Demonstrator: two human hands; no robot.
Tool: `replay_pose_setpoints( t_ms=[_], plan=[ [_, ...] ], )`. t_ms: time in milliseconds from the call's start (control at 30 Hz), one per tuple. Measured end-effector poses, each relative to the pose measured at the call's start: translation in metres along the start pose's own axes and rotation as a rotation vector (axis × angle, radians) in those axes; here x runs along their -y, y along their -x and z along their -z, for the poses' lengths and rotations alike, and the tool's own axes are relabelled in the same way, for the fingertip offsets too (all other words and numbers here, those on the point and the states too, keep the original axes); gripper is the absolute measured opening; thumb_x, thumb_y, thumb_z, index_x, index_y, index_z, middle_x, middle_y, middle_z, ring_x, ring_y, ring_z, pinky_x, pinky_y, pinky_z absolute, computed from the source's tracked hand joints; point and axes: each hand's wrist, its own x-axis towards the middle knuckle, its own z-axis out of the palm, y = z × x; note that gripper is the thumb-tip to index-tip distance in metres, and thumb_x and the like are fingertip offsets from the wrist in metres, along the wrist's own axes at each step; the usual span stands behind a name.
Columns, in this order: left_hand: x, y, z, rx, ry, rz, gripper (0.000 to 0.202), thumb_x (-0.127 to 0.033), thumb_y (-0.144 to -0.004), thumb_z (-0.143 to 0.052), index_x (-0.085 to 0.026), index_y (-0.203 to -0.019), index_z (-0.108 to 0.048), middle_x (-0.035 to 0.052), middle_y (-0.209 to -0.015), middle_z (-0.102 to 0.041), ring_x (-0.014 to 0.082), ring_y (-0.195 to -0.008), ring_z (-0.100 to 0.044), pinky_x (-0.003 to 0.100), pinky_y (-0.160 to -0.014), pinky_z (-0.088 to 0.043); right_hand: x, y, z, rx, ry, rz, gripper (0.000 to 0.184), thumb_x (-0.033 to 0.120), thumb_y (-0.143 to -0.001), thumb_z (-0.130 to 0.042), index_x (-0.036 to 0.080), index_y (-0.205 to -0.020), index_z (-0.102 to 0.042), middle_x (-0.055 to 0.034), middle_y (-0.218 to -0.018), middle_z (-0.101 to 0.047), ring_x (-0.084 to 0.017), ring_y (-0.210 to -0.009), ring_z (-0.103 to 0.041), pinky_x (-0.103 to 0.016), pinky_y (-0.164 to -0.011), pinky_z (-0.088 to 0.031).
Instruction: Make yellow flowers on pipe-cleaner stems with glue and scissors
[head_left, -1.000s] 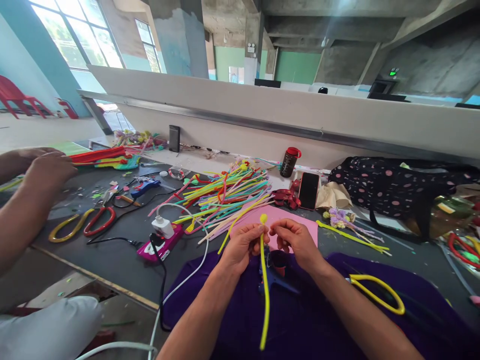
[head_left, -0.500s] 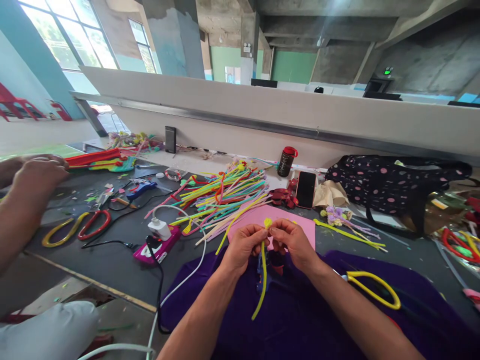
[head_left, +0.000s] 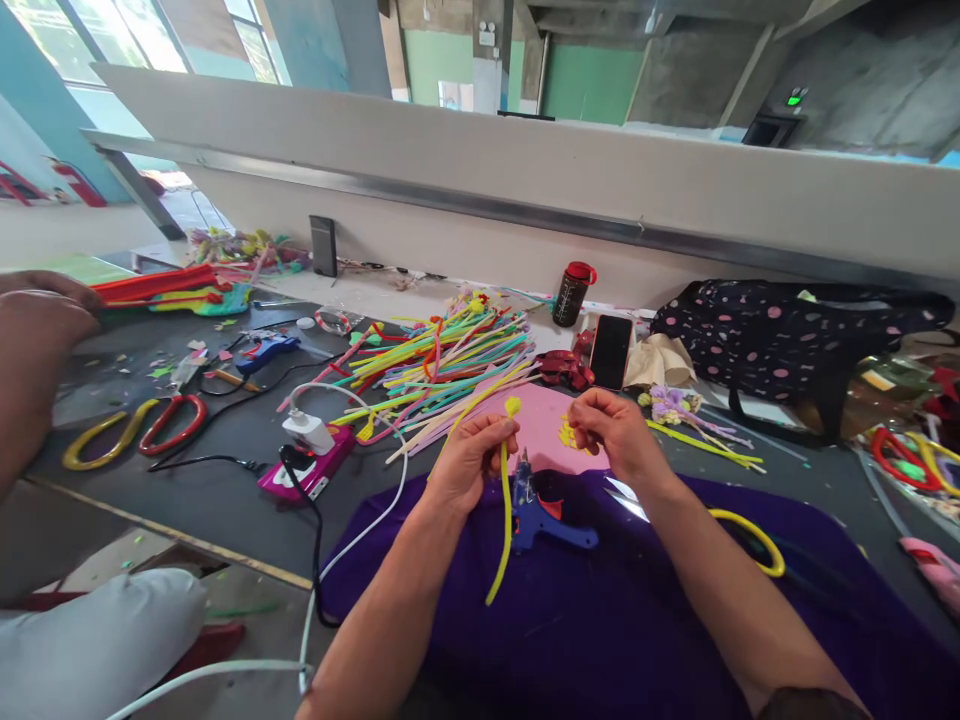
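Note:
My left hand [head_left: 472, 455] is closed in a pinch on a yellow pipe cleaner [head_left: 504, 520]. Its stem hangs down below the fingers, and a small yellow bud shape tops it. Over a pink sheet [head_left: 536, 410], my right hand [head_left: 613, 435] has its thumb and fingers drawn together beside small yellow pieces [head_left: 566, 432]. Whether it grips one of them is hidden. A blue glue gun [head_left: 555, 528] lies on dark purple cloth [head_left: 465, 640] between my forearms. Yellow-handled scissors [head_left: 757, 530] rest partly under my right forearm.
A heap of colourful pipe cleaners [head_left: 442, 360] lies behind my left hand. A purple power strip [head_left: 311, 465] with cables sits left. Further back are a phone [head_left: 611, 352], a dark bottle [head_left: 571, 295] and a patterned bag [head_left: 765, 360]. Another person's arm [head_left: 37, 350] reaches in at far left.
My hands have parted. The right hand has left the bud and moved right to the yellow pieces; the left still holds the pipe cleaner. The glue gun now shows more fully. The view has tilted down.

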Motion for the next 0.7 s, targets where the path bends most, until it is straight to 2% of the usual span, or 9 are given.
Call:
replay_pose_setpoints(
  t_ms=[133,233,333,500,600,700],
  plan=[
    [0.000,-0.001,0.000,0.014,0.002,0.011,0.019,-0.031,-0.063,-0.065,-0.014,-0.065,-0.059,-0.0035,-0.049,-0.055,0.0012,-0.033,-0.036,0.015,-0.032,-0.020,-0.003,-0.002,0.002,0.046,0.213,-0.014,0.017,0.032,-0.071,-0.059,0.016,-0.066,-0.058,0.0030,-0.049,-0.054,-0.007,-0.038,-0.043,-0.019,-0.035,-0.027],
    [0.001,-0.002,-0.001,0.026,0.003,0.010,0.018,-0.030,-0.063,-0.065,-0.013,-0.064,-0.058,-0.0036,-0.049,-0.055,0.0013,-0.033,-0.038,0.015,-0.032,-0.020,-0.002,0.000,0.001,0.059,0.296,0.033,0.014,0.030,-0.073,-0.057,0.016,-0.072,-0.060,0.0033,-0.048,-0.053,-0.008,-0.040,-0.044,-0.019,-0.037,-0.030],
    [0.001,-0.002,-0.001,0.029,-0.002,0.024,0.019,-0.031,-0.063,-0.066,-0.013,-0.064,-0.058,-0.0037,-0.048,-0.054,0.0015,-0.032,-0.037,0.015,-0.032,-0.019,0.010,0.003,0.008,-0.006,0.310,0.092,0.014,0.029,-0.073,-0.057,0.017,-0.076,-0.061,0.0026,-0.052,-0.054,-0.009,-0.044,-0.047,-0.020,-0.040,-0.032],
    [0.001,-0.001,-0.001,0.037,0.005,0.023,0.021,-0.032,-0.062,-0.066,-0.013,-0.063,-0.058,-0.0026,-0.049,-0.055,0.0015,-0.033,-0.036,0.015,-0.032,-0.019,0.030,0.011,0.026,-0.138,0.266,0.127,0.013,0.029,-0.072,-0.057,0.017,-0.075,-0.061,0.0020,-0.051,-0.053,-0.009,-0.043,-0.044,-0.020,-0.039,-0.030],
    [0.002,0.000,-0.001,0.071,0.000,0.005,0.022,-0.033,-0.062,-0.066,-0.013,-0.063,-0.058,-0.0020,-0.050,-0.055,0.0016,-0.034,-0.036,0.015,-0.033,-0.020,0.029,0.019,0.025,-0.108,0.301,0.091,0.013,0.029,-0.071,-0.058,0.017,-0.073,-0.061,0.0024,-0.050,-0.052,-0.009,-0.042,-0.043,-0.020,-0.038,-0.029],
    [0.003,0.002,-0.001,0.113,-0.021,-0.011,0.022,-0.034,-0.063,-0.066,-0.013,-0.063,-0.059,-0.0014,-0.052,-0.057,0.0019,-0.035,-0.038,0.015,-0.034,-0.023,0.016,0.028,0.014,-0.031,0.351,0.013,0.013,0.029,-0.072,-0.057,0.017,-0.071,-0.060,0.0032,-0.048,-0.052,-0.009,-0.040,-0.043,-0.020,-0.037,-0.029]
  ],
)
